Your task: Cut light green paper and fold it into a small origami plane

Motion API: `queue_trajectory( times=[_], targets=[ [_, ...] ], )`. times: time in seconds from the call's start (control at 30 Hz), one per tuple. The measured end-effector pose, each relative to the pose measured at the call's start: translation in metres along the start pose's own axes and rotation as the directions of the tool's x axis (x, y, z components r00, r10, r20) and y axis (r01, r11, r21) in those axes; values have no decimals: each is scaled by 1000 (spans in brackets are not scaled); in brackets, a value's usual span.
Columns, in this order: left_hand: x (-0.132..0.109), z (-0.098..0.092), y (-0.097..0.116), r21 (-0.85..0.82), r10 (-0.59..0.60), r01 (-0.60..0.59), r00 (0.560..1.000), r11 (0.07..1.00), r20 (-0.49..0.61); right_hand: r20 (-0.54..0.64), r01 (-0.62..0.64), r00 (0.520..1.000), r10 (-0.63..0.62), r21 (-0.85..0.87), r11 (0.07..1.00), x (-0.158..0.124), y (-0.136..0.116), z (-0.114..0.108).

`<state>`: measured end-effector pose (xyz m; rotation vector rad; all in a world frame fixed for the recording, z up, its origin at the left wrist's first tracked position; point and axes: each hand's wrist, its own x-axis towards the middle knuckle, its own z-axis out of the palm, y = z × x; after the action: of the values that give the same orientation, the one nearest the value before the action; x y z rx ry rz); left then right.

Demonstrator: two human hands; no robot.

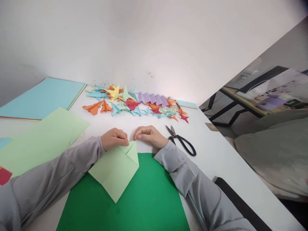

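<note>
A light green sheet of paper (pixel 115 170), partly folded with a small triangular flap at its top, lies on a dark green sheet (pixel 149 199). My left hand (pixel 114 138) is curled with its fingertips pinching the paper's top corner. My right hand (pixel 149 135) is also curled, its fingertips pressing the same corner from the right side. Both of my arms wear grey sleeves.
Black scissors (pixel 181 142) lie just right of my right hand. Several folded paper shapes (pixel 134 104) in many colours are spread along the wall. Light green sheets (pixel 43 141) and a blue stack (pixel 40 98) lie at the left. A red scrap (pixel 3 175) sits at the left edge. The table's right edge drops off to the floor.
</note>
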<state>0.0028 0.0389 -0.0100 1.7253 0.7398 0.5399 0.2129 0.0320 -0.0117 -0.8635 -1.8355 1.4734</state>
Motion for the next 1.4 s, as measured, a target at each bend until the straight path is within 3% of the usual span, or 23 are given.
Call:
queue_trajectory(
  times=[0.13,0.23,0.5,0.63,0.8,1.0,1.13,1.4],
  targets=[
    [-1,2,6,46,-17,18,1000,999,-14,46,69,997,-60,-228,971,3,-2,4],
    [-1,2,10,100,-8,7,1000,995,6,76,102,994,-83,-293,951,4,1,4],
    [-1,2,6,89,6,-3,999,996,-36,85,113,992,-95,-235,965,3,2,0],
    [-2,3,6,31,3,-2,999,1000,-33,28,67,998,-64,-123,990,2,-1,2],
    [-5,6,10,-96,-51,29,971,995,-234,-74,-39,997,37,-25,999,0,1,5],
    [-6,9,13,-111,-39,17,979,994,-199,15,-21,1000,25,-196,980,2,-1,5],
    [-4,10,10,-10,-34,32,981,999,-190,79,-31,996,52,-241,970,3,-5,11],
    [-3,9,7,91,48,-32,982,995,-185,17,-31,999,38,-283,959,4,-5,20]
  ],
)
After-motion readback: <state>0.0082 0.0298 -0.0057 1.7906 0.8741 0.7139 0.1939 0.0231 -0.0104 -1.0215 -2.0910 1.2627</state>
